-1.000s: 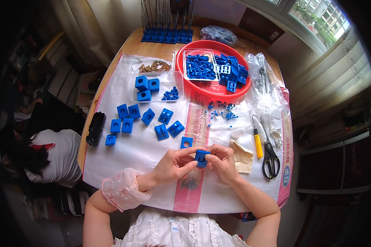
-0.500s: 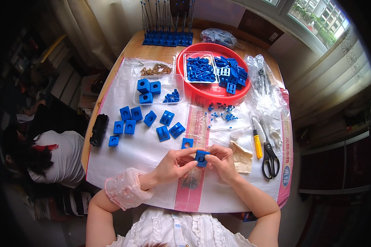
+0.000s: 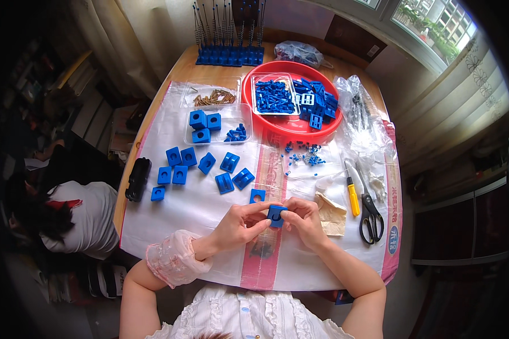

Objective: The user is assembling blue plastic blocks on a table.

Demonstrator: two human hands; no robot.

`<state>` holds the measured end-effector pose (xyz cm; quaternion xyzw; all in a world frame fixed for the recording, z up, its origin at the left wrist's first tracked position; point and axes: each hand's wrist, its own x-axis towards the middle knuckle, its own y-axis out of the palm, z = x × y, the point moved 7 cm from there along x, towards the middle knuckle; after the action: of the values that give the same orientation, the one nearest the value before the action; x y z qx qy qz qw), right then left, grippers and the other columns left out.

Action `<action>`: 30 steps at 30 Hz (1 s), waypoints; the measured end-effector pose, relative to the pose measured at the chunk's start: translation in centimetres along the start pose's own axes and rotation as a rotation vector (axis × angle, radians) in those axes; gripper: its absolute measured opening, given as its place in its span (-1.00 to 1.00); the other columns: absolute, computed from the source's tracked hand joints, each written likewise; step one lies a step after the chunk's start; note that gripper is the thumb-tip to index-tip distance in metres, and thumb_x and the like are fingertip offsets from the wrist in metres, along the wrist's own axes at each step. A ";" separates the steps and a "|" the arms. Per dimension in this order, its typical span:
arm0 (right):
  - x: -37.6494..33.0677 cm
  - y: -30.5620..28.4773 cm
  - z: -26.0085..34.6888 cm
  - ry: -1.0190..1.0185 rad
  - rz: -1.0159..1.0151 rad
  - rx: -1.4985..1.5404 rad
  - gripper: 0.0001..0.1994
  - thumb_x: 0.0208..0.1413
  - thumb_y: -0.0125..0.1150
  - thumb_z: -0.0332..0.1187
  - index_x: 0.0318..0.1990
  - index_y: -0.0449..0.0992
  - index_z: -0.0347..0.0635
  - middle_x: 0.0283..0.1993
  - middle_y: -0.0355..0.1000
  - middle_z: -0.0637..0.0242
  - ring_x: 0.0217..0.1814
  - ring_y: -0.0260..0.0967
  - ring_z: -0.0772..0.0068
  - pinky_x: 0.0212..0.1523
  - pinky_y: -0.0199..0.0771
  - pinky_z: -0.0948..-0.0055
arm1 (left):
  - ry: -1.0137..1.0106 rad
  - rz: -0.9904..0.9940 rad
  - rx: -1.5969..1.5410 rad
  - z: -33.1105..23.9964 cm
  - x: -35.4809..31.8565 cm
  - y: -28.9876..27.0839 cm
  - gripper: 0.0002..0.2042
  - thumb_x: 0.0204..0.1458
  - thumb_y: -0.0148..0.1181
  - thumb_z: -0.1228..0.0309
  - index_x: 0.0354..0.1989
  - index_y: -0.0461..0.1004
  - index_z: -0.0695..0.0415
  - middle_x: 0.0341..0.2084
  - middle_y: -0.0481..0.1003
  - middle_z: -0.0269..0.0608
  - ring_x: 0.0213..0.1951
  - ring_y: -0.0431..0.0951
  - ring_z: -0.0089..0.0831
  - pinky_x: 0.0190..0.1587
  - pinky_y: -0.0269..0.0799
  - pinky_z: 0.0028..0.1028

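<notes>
Between my two hands, above the near middle of the table, is a small blue plastic block (image 3: pixel 276 217) with a rounded opening in its face. My left hand (image 3: pixel 244 224) pinches its left side with thumb and fingers. On the other side, my right hand (image 3: pixel 303 219) grips it, the thumb pressed on its upper right. Just beyond my fingers lies a blue square piece (image 3: pixel 257 196) with a round hole. Further left, several similar blue blocks (image 3: pixel 179 174) lie scattered, some with rounded slots (image 3: pixel 224 183) facing up.
A clear plastic box (image 3: pixel 217 139) holds blue blocks and small pegs. Brass-coloured screws (image 3: pixel 215 98) lie behind it. A red basin (image 3: pixel 334 131) holds blue parts. At right are a yellow-handled screwdriver (image 3: pixel 353 199), black-handled scissors (image 3: pixel 371 222) and plastic bags (image 3: pixel 363 118). A person (image 3: pixel 82 217) sits at left.
The whole view has shifted very slightly. Both hands keep their grip on the blue block in nearly the same place.
</notes>
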<state>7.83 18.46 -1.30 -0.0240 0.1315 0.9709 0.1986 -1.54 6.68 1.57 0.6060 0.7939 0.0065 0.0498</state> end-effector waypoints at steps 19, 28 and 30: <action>0.2 0.4 0.3 -0.011 0.052 0.159 -0.62 0.35 -0.15 -0.18 0.00 0.40 -0.38 -0.39 0.44 0.26 -0.48 0.28 0.67 -0.44 0.30 0.68 | 0.053 -0.208 -0.181 -3.1 0.1 -3.5 -0.63 0.16 0.09 0.46 0.14 0.35 0.26 -0.35 0.61 -0.09 -0.60 0.46 -0.69 -0.63 0.25 -0.72; 0.4 0.5 0.2 -0.027 0.045 0.182 -0.57 0.35 -0.16 -0.12 -0.06 0.44 -0.38 -0.43 0.44 0.19 -0.49 0.30 0.60 -0.50 0.29 0.65 | 0.200 -0.321 0.173 -9.7 -3.4 -5.2 -0.65 0.08 0.10 0.59 0.09 0.43 0.19 -0.42 0.61 -0.19 -0.56 0.51 -0.65 -0.56 0.32 -0.70; 0.2 0.3 0.3 -0.022 0.030 0.169 -0.58 0.34 -0.15 -0.13 -0.07 0.44 -0.38 -0.43 0.44 0.19 -0.49 0.30 0.60 -0.50 0.29 0.65 | 0.250 -0.538 0.583 -11.2 -5.0 -7.3 -0.68 0.06 0.13 0.59 0.02 0.48 0.14 -0.48 0.60 -0.23 -0.57 0.51 -0.66 -0.56 0.31 -0.70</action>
<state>7.53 18.39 -0.92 0.0054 0.2110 0.9594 0.1869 -8.20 0.48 12.60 0.3603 0.8924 -0.1584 -0.2207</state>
